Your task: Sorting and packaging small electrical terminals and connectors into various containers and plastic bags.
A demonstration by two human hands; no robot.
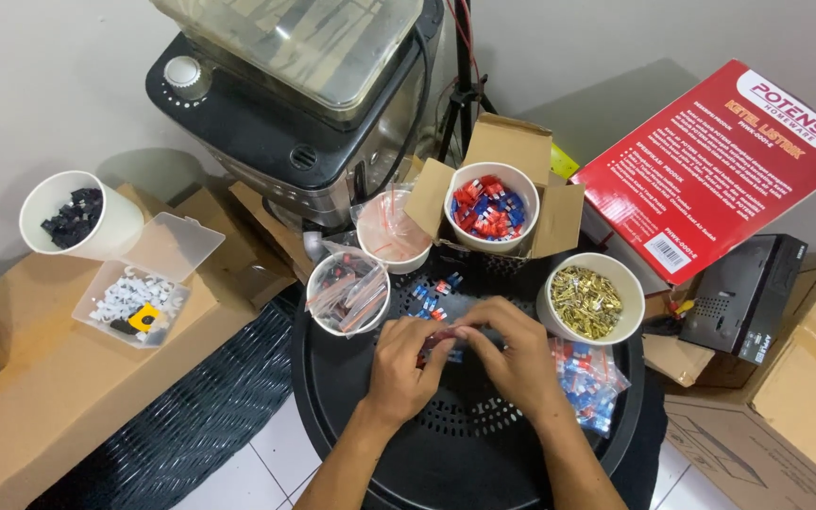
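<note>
Up close, a person's left hand and right hand are meeting over a round black perforated counter, fingers pinching together on a small clear packet with red pieces inside; both hands are grasping it between them, just above the counter's middle. Lying just right of the right hand is a clear bag of blue and red parts. Sitting beyond the hands are loose blue and red pieces, a cup stuffed with plastic sleeves to the left and a white bowl of brass-coloured pieces to the right. Standing farther back is a white bowl of red and blue connectors inside an open cardboard box. Leaning at far right is a red carton.
</note>
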